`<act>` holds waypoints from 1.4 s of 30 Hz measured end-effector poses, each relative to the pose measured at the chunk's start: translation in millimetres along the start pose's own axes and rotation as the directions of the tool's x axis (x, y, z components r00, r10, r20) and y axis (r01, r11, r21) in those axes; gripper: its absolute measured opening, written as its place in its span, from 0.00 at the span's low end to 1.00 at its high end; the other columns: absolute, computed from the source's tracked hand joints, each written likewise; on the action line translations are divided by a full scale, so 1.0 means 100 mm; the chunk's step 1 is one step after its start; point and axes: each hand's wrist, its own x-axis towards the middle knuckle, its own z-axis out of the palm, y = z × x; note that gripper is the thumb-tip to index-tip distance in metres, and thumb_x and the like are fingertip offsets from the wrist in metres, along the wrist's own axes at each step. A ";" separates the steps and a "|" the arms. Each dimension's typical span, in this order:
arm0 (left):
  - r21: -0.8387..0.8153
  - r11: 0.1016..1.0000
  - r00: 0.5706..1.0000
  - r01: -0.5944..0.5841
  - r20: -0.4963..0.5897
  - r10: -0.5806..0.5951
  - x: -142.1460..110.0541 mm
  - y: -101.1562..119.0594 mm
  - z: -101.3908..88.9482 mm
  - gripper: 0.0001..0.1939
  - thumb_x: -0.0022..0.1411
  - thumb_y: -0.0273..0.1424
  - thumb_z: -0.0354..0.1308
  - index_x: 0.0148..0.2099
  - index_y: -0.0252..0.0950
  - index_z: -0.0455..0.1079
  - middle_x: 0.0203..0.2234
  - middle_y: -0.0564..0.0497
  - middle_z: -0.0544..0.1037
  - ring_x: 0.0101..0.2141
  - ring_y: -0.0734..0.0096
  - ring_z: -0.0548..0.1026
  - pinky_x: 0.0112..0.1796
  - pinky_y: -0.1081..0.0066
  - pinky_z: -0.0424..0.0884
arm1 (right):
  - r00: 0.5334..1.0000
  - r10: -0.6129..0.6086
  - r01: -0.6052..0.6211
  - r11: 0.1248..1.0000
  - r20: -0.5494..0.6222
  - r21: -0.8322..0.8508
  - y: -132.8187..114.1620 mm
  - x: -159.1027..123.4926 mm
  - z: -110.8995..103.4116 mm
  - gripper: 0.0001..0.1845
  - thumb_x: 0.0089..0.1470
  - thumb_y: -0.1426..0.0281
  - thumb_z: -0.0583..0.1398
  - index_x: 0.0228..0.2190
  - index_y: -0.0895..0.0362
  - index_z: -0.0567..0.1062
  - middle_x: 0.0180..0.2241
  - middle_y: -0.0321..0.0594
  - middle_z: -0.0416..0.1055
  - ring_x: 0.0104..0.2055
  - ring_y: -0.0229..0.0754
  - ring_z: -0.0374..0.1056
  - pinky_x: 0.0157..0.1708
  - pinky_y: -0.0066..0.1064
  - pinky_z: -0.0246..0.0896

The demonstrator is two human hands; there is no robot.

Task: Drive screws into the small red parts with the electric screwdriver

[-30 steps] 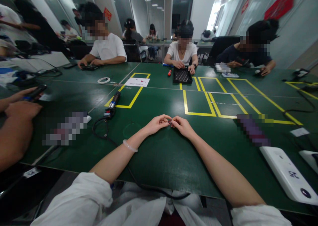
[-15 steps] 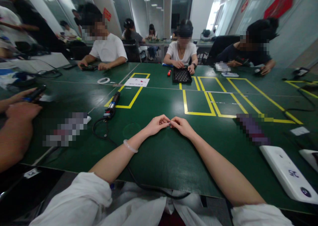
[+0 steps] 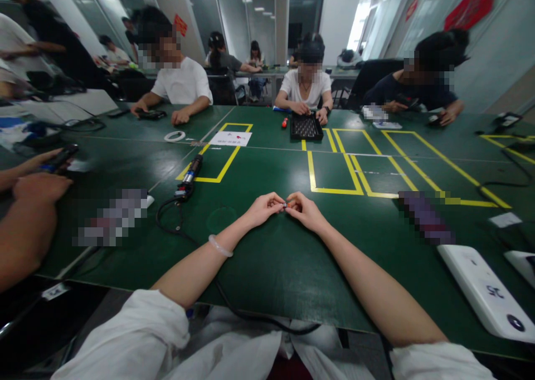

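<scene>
Both hands meet over the green table [image 3: 267, 268], fingertip to fingertip. Between them is a tiny part [image 3: 285, 205] with silver and orange on it, too small and covered to name. My left hand [image 3: 266, 208] is closed, its thumb and forefinger pinching the part from the left. My right hand [image 3: 306, 209] comes from the other side, thumb and fingers curled at the part's orange end. Most of the part is hidden by the fingertips.
An electric screwdriver [image 3: 190, 174] with a black cable lies left of my hands. On the right is a white power bank [image 3: 480, 291]. Across the table a co-worker handles a black tray [image 3: 307, 128]. A paper sheet [image 3: 231, 139] lies by yellow tape. Another person's forearm [image 3: 33, 207] rests at far left.
The fingers of my right hand have shifted and lifted slightly around the tiny part, so an orange bit of it now shows. My left hand stays nearly in place.
</scene>
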 end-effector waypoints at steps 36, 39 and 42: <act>0.067 0.997 0.998 0.041 0.049 -0.044 -0.01 -0.02 -0.02 0.15 0.61 0.40 0.53 0.36 0.32 0.69 0.25 0.53 0.71 0.27 0.75 0.69 0.32 0.73 0.65 | 0.999 -0.045 0.039 0.981 -0.025 -0.189 -0.03 -0.01 -0.02 0.09 0.57 0.65 0.57 0.40 0.55 0.69 0.32 0.36 0.71 0.29 0.36 0.63 0.31 0.28 0.58; 0.111 0.994 0.999 0.018 0.046 -0.023 0.00 -0.02 -0.07 0.16 0.63 0.42 0.51 0.39 0.33 0.69 0.28 0.51 0.73 0.29 0.73 0.71 0.34 0.72 0.67 | 0.999 -0.020 0.015 0.994 -0.048 -0.107 0.01 0.00 -0.03 0.10 0.57 0.64 0.57 0.40 0.55 0.69 0.32 0.37 0.71 0.29 0.36 0.64 0.31 0.28 0.58; 0.206 0.978 1.000 -0.015 -0.017 0.019 0.02 -0.03 -0.27 0.18 0.64 0.43 0.50 0.43 0.33 0.69 0.32 0.49 0.75 0.32 0.72 0.73 0.37 0.71 0.69 | 0.997 0.010 -0.012 0.999 -0.070 -0.032 0.05 0.02 -0.04 0.12 0.56 0.62 0.58 0.39 0.56 0.69 0.31 0.37 0.71 0.29 0.36 0.64 0.30 0.28 0.58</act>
